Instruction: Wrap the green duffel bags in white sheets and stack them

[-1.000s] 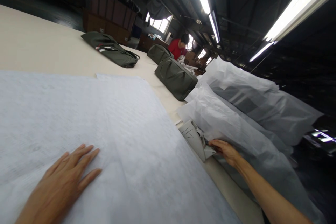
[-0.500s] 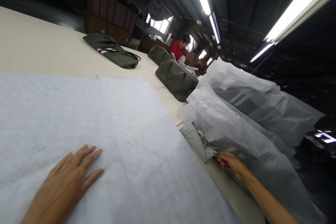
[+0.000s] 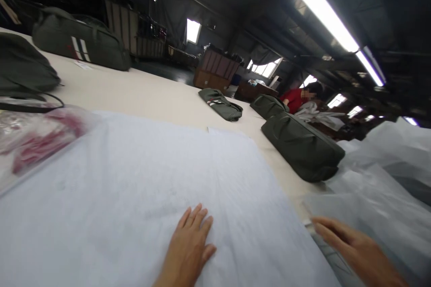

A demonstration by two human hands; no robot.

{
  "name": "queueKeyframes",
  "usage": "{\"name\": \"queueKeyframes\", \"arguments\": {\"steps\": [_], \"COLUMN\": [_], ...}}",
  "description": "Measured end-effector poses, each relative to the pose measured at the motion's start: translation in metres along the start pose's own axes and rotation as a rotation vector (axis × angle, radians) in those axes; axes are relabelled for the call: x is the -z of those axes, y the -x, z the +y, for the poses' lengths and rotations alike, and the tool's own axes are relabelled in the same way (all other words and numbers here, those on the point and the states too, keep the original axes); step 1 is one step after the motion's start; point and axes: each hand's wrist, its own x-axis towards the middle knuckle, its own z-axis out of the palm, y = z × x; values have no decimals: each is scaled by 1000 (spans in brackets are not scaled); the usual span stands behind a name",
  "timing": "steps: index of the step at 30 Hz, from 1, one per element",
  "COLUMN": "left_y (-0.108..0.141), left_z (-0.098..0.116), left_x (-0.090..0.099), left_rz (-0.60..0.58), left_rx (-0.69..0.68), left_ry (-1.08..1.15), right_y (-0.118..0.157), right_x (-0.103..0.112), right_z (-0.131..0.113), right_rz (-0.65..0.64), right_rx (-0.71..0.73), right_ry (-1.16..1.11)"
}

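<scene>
My left hand (image 3: 188,246) lies flat on a stack of thin white sheets (image 3: 141,197), fingers slightly spread. Over by the table's right edge is my right hand (image 3: 357,244), somewhat blurred, with its fingers drawn together. Its fingertips are close to the white end of a grey device with dark pen marks (image 3: 335,258), which looks like a tape dispenser and is partly covered by the hand. Whatever the fingers may be pinching is too small or hidden to make out.
Dark green bags (image 3: 299,145) stand along the table (image 3: 151,94), several in all. Plastic bags with red contents (image 3: 50,141) lie at left. Translucent white plastic covers (image 3: 380,179) pile up at right. A person in red (image 3: 296,98) works farther back.
The view has swung left, bringing more bags and the red-filled plastic into sight. My right hand has gone from the device's near end to its far end. My left hand still rests on the sheets.
</scene>
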Motion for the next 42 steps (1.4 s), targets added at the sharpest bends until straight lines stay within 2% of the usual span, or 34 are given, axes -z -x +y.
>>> {"name": "queueKeyframes", "arguments": {"steps": [3,6,9,12,14,17,20,23,28,32,35,39,42], "left_y": [0,-2,-6,-13,-18,-24,-27,-27,-25,-22,-20,-18,-17], "left_z": [-5,-15,-24,-24,-20,-12,-7,-5,-3,-3,-3,-3,-3], "left_x": [-8,-27,-53,-72,-77,-74,-70,-71,-73,-70,-69,-74,-81], "left_rz": [29,149,405,703,862,1008,1083,1102,1023,951,929,845,718], "left_rx": [-33,-126,-240,-264,-216,-145,-116,-93,-96,-83,-95,-114,-107], "left_ry": [25,-23,-137,-191,-191,-183,-164,-149,-151,-158,-150,-138,-136], "right_y": [-52,-102,-143,-175,-191,-211,-226,-235,-243,-251,-258,-261,-259], "right_x": [-46,-100,-146,-176,-190,-205,-221,-238,-258,-256,-252,-253,-258], "right_z": [-125,-220,-276,-304,-317,-331,-335,-329,-327,-342,-345,-325,-304], "right_rz": [-209,-394,-580,-706,-679,-642,-619,-593,-582,-589,-524,-447,-414], "right_rx": [155,284,324,345,341,330,304,265,231,243,229,221,227], "right_ry": [-194,-370,-432,-479,-487,-461,-410,-312,-26,211,339,361,278]}}
